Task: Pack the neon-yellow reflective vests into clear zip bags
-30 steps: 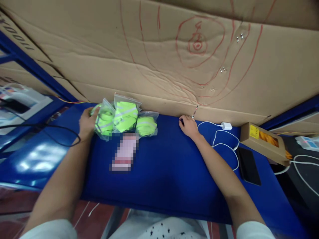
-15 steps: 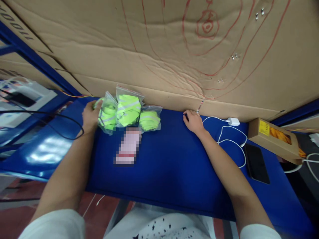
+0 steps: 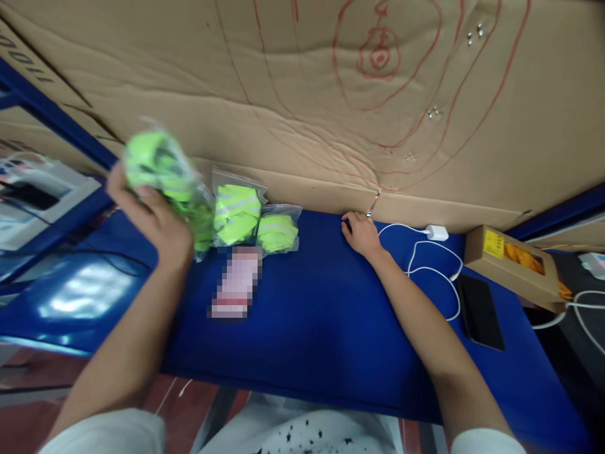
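One clear bag of neon-green reflective bands (image 3: 158, 165) is raised above the left end of the desk (image 3: 321, 334), gripped in the left hand (image 3: 151, 211); its fingers (image 3: 123, 189) are curled around the bag's underside, the bag blurred. Two further bags (image 3: 253, 217) of the same green material lie side by side on the desk at its far edge, just right of the raised hand, leaning toward the cardboard sheet (image 3: 302, 94) that stands behind the desk. A pink blurred-out item (image 3: 236, 285) lies flat just in front of those bags. The right hand (image 3: 362, 232) rests on the desk at the far edge, knuckles up, fingers bent loosely downward and close together; whether they hold anything cannot be told. A white charger and cable (image 3: 435, 252) lie just right of that hand. A dark phone (image 3: 479, 310) lies beyond the cable, and a brown carton (image 3: 513, 265) sits at the far right corner.
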### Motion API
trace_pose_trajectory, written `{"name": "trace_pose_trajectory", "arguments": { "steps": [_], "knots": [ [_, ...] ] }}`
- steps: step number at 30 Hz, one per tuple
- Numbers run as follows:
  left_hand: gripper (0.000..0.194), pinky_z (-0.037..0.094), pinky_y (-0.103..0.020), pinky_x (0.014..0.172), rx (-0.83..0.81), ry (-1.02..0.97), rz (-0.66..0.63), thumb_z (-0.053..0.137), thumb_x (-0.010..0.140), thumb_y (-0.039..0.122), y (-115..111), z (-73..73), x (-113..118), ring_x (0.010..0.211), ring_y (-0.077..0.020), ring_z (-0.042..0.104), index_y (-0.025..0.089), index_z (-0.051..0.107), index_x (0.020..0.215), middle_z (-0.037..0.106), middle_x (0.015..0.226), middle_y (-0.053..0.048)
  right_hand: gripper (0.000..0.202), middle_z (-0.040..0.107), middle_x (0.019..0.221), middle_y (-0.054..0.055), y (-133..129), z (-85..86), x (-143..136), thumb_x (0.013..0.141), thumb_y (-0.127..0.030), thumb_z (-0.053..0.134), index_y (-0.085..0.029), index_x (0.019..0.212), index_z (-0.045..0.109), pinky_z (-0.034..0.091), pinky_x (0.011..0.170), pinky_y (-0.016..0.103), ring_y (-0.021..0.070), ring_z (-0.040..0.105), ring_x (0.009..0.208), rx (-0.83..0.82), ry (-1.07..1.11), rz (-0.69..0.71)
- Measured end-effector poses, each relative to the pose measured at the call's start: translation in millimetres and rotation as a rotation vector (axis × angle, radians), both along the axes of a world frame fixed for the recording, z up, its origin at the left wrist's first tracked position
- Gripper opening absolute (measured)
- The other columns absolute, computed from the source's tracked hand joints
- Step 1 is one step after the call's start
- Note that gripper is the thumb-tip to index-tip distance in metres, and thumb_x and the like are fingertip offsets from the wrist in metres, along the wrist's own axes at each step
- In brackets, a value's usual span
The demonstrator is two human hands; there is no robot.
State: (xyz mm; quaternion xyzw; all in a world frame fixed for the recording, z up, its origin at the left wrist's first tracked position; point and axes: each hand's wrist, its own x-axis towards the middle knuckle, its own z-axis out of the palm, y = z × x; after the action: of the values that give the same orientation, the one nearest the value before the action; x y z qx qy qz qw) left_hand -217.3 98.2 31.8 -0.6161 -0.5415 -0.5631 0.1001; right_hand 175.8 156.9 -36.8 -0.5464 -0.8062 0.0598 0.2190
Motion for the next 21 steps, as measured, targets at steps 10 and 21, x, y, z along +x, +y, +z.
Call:
{"name": "trace_pose_trajectory", "arguments": {
  "steps": [10,21],
  "knots": [
    [0.036,0.049,-0.044,0.097,-0.312,0.512,-0.490,0.056,0.103,0.033,-95,-15.8,174,0.122,-0.0292,0.061,0.020,0.055,0.136,0.063,0.131,-0.015,0.028,0.074,0.097,0.004,-77,4.5,2,0.106,-0.040,0.046,-0.023,0.111,0.067,0.055,0.081,0.030,0.0192,0.070,0.087,-0.110,0.393,0.087],
    [0.059,0.040,-0.049,0.109,-0.264,0.659,-0.922,0.061,0.094,0.064,-116,-37.3,181,0.123,-0.0314,0.058,0.020,0.059,0.133,0.066,0.129,-0.014,0.028,0.070,0.081,0.000,-152,12.4,30,0.103,-0.046,0.056,-0.023,0.103,0.071,0.052,0.063,0.026,0.0134,0.063,0.067,-0.341,0.658,0.051]
  ]
}}
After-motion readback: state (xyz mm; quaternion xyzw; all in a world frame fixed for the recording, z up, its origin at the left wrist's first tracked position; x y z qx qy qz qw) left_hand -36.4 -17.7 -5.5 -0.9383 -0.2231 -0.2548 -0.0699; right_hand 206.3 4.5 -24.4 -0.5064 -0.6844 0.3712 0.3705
